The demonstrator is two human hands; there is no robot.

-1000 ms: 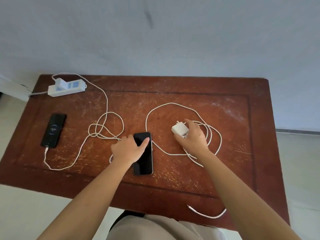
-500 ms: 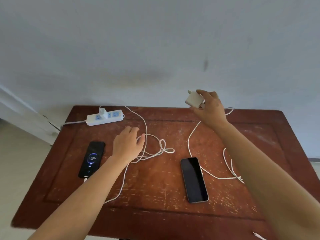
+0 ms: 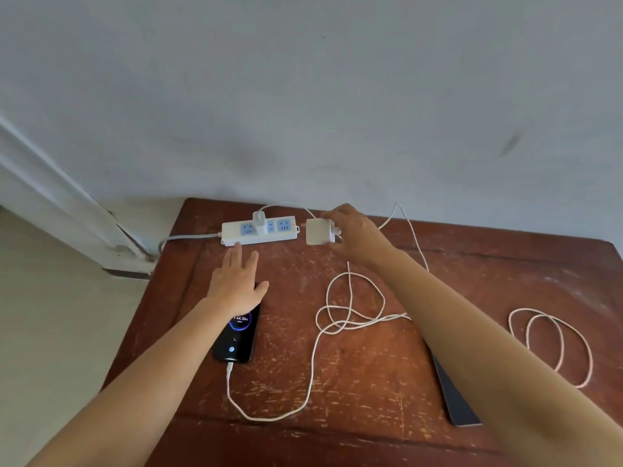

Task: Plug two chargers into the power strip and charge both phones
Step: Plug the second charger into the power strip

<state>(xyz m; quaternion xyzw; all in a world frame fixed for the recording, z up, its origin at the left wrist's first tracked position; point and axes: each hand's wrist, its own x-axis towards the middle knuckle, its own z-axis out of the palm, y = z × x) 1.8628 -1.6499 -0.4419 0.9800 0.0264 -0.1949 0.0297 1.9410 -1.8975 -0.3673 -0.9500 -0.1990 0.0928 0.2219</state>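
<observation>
A white power strip [image 3: 236, 234] lies at the table's back left with one white charger [image 3: 259, 222] plugged into it. That charger's cable [image 3: 312, 358] runs to a black phone [image 3: 236, 338] whose screen is lit. My right hand [image 3: 354, 235] grips a second white charger [image 3: 318, 232] just right of the strip's end. My left hand [image 3: 237, 281] is flat and open, fingertips touching the strip's front edge, partly over the lit phone. A second black phone [image 3: 453, 396] with a dark screen lies to the right, mostly hidden by my right arm.
The brown wooden table [image 3: 371, 382] stands against a grey wall [image 3: 303, 112]. The held charger's white cable trails back and loops in coils [image 3: 553, 345] at the table's right side. The strip's grey cord [image 3: 182, 238] goes off the left edge toward the floor.
My right hand carried the second charger left and down to beside the power strip. My left hand moved forward onto the strip's front edge. My head has moved closer to the strip.
</observation>
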